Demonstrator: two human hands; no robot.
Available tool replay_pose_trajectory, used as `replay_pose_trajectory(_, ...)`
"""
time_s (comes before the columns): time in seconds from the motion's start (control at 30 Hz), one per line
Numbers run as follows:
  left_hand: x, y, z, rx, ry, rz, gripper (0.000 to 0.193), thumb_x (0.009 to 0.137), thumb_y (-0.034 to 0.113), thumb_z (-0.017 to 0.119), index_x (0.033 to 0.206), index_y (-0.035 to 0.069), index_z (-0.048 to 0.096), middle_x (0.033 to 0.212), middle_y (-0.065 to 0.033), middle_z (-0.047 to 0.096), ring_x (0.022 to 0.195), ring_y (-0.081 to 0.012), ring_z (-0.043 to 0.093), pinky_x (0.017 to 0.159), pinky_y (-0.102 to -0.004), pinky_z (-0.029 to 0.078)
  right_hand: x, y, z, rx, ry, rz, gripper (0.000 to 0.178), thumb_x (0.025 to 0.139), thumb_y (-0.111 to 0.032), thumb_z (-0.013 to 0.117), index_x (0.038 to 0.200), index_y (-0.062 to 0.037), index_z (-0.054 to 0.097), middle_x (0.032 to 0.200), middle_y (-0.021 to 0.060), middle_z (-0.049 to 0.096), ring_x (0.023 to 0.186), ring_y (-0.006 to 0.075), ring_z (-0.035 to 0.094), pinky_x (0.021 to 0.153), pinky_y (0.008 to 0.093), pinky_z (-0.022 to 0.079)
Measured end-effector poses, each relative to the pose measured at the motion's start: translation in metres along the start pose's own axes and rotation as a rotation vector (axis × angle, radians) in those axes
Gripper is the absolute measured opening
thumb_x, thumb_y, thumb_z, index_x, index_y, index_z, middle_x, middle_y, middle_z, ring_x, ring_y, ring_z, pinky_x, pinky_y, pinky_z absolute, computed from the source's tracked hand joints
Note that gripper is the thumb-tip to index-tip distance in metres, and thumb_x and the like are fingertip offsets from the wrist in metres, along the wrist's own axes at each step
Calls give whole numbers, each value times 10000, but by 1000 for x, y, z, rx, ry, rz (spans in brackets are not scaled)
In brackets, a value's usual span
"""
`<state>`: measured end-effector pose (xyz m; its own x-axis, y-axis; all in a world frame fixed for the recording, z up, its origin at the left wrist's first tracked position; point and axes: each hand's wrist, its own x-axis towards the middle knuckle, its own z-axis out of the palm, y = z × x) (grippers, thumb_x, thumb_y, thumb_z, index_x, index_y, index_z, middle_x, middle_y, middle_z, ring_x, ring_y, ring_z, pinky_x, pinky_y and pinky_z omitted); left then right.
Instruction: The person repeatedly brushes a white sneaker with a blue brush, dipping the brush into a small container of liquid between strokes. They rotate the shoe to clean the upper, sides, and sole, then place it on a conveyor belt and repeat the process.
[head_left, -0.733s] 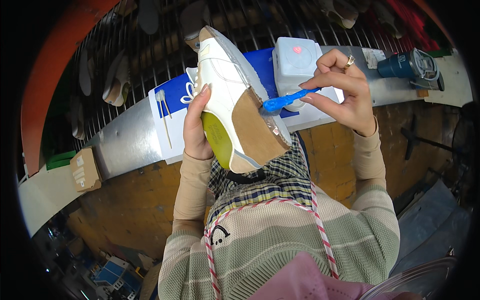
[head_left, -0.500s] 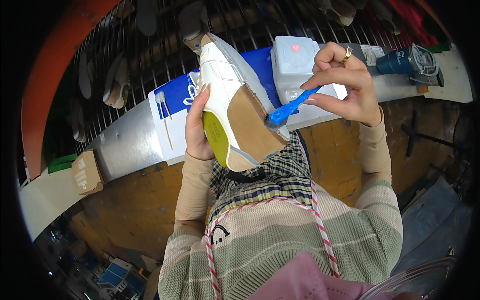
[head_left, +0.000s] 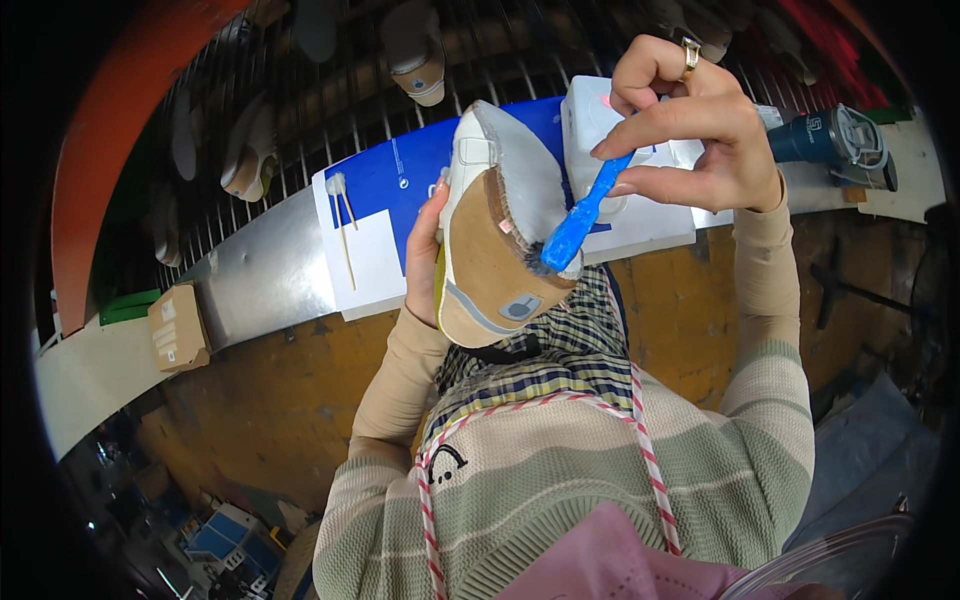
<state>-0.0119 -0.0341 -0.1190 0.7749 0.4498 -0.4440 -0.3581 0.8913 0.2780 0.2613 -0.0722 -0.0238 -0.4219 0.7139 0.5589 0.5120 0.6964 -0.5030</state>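
Observation:
My left hand (head_left: 425,260) grips a white and tan shoe upper (head_left: 485,250) from its left side, the fingers mostly hidden behind it. The upper is tilted, with its grey underside (head_left: 535,180) turned up and to the right. A grey stripe and a small grey patch show on its tan part. Between thumb and fingertips, my right hand (head_left: 695,130) pinches a small blue-handled brush (head_left: 580,225). The brush's dark bristles touch the rim of the underside, at the end closest to my body.
A white plastic container (head_left: 588,125) stands on a blue and white board (head_left: 375,165) on the metal ledge (head_left: 265,270). Two thin sticks (head_left: 345,225) lie at left, near a small cardboard box (head_left: 178,328). A dark teal tumbler (head_left: 825,138) stands right. Behind runs a roller rack with several shoes (head_left: 415,60).
The shoe upper has turned in my left hand, bringing the tan part and grey patch into sight and hiding most of the green piece. The brush stays against the rim, its handle now steeper.

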Motion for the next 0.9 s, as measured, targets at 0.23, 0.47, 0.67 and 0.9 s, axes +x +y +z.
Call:
replay_pose_trajectory(0.23, -6, -5, -13, -130, -23, -88, 572, 988, 479, 490, 1413, 97, 468, 1313, -174, 567, 1132, -313, 612, 941, -439, 547, 31, 7, 6, 14, -77, -127, 354, 570, -213, 903, 843, -36, 763, 812, 33, 447, 739, 176, 497, 594, 302, 397)
replay_pose_trajectory(0.47, -8, -22, -61, -429, -130, -247, 609, 991, 511, 447, 1449, 111, 431, 1376, -195, 506, 1203, -354, 557, 925, -454, 539, 63, 12, 16, 233, -116, -185, 257, 680, -104, 859, 902, -36, 749, 803, 64, 507, 689, 205, 509, 592, 318, 414)
replay_pose_trajectory(0.67, -26, -49, -115, -678, -193, -437, 640, 993, 539, 411, 1479, 124, 398, 1430, -214, 453, 1263, -389, 510, 912, -466, 533, 84, 16, 34, 361, -179, -264, 265, 690, -105, 859, 916, -31, 742, 799, 68, 499, 691, 208, 507, 586, 320, 414)
replay_pose_trajectory(0.9, -37, -65, -121, -502, -247, -402, 673, 996, 567, 377, 1496, 117, 373, 1453, -221, 437, 1286, -396, 497, 984, -485, 506, 99, 8, 46, 181, -292, -353, 359, 557, -212, 898, 827, -30, 746, 812, 32, 442, 739, 185, 495, 600, 313, 400)
